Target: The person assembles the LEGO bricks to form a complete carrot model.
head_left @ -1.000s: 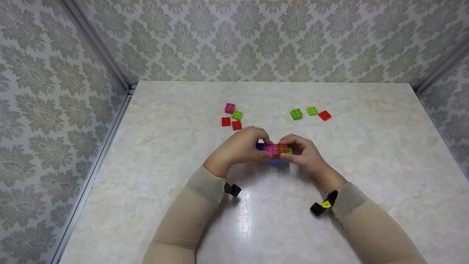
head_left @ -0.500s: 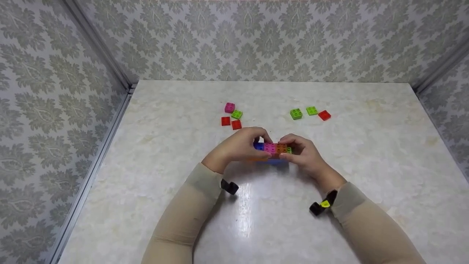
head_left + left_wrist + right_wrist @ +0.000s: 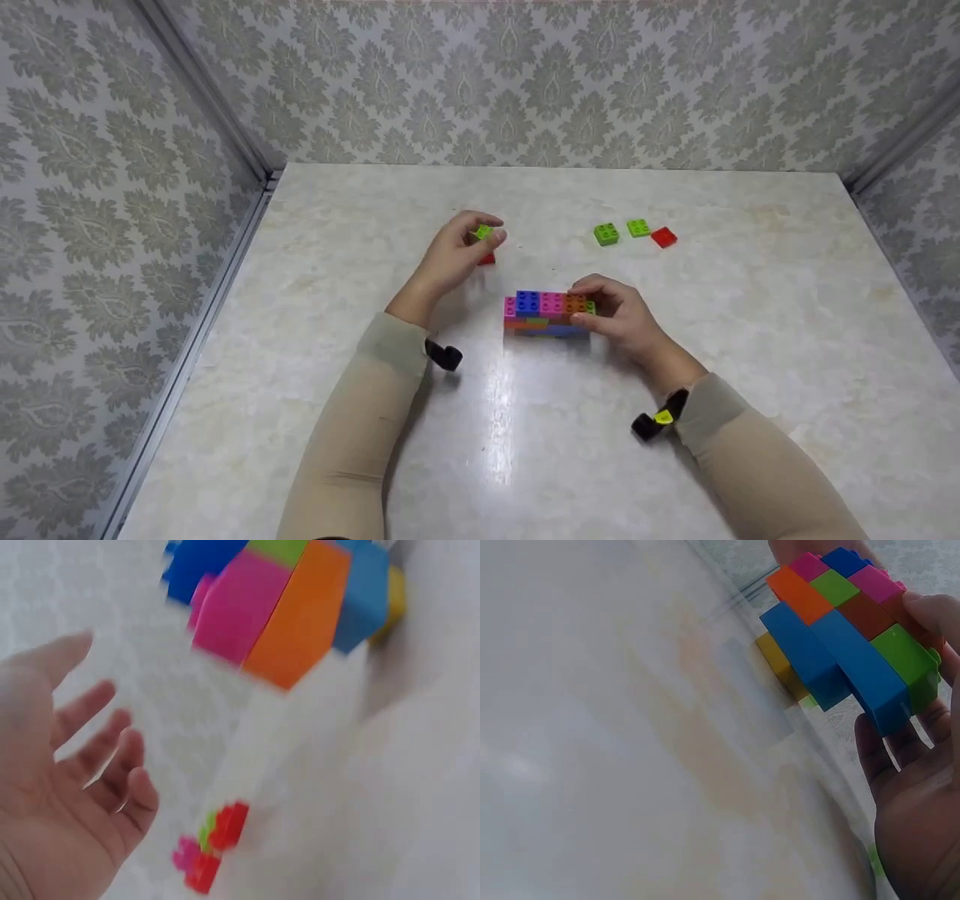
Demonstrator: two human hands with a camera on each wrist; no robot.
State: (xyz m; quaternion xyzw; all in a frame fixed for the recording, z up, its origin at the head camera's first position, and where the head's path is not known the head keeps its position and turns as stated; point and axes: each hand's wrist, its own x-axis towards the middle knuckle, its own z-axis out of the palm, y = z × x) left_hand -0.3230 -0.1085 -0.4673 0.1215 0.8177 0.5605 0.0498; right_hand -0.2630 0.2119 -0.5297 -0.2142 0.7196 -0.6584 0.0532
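A stack of joined toy building bricks (image 3: 551, 304) stands in the middle of the table, layered in blue, orange, green, brown and pink. My right hand (image 3: 630, 319) grips its right end, thumb on the near side and fingers behind. The right wrist view shows that thumb (image 3: 937, 613) against the upper bricks. My left hand (image 3: 448, 255) is over the loose bricks at the back left, fingers loosely bent. Between its thumb and fingers a green brick (image 3: 484, 232) shows, with part of a red brick (image 3: 487, 259) below. In the left wrist view the palm (image 3: 67, 817) holds nothing.
Two green bricks, one thicker (image 3: 606, 234) and one flatter (image 3: 638, 227), lie at the back right beside a flat red brick (image 3: 664, 237). Patterned wall panels (image 3: 510, 90) stand behind the table (image 3: 360, 202) and at its sides.
My left hand has let go of the stack and moved away to the back left, over the loose bricks. The stack's left end is now uncovered. My right hand keeps its grip, almost unmoved.
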